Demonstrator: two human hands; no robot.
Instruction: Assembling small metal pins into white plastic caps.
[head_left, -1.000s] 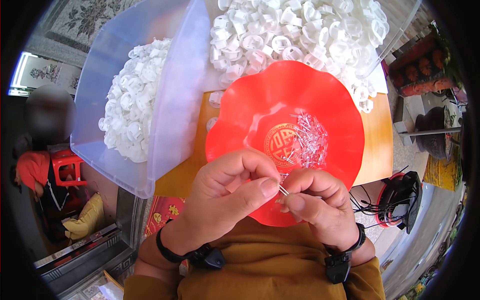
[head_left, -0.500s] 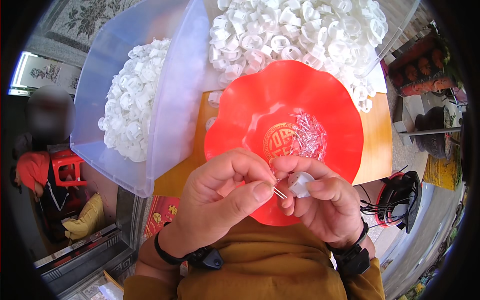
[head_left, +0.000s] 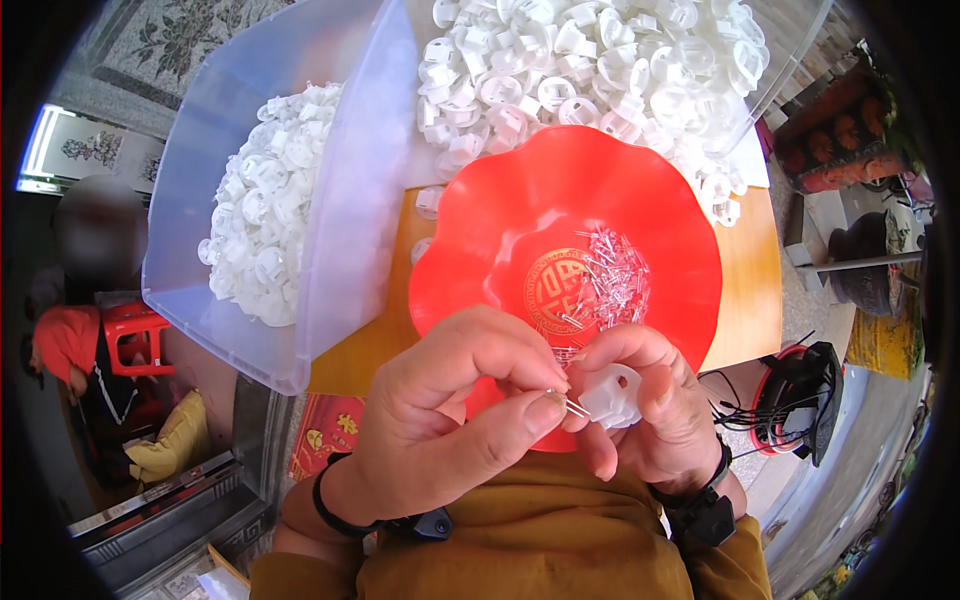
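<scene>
Over the near rim of a wavy-edged red plastic bowl, my two hands work close together. My left hand pinches thin silvery metal pins between thumb and forefinger, their tips pointing at the other hand. The pinched ends are hidden by the fingers. In the fingers of my right hand sits a small white plastic cap-like part with a dark hole in its face. The pin tips come right up to this part; whether they touch it I cannot tell. Inside the bowl lies a heap of similar thin pins.
A large translucent bin at the left holds a pile of white plastic parts. More white parts are heaped behind the bowl on the wooden table. A black bag with cables stands low at the right. Another person is at far left.
My right hand has turned the white part, so its holed face now shows, and the fingers have spread around it. Both hands have shifted slightly toward me.
</scene>
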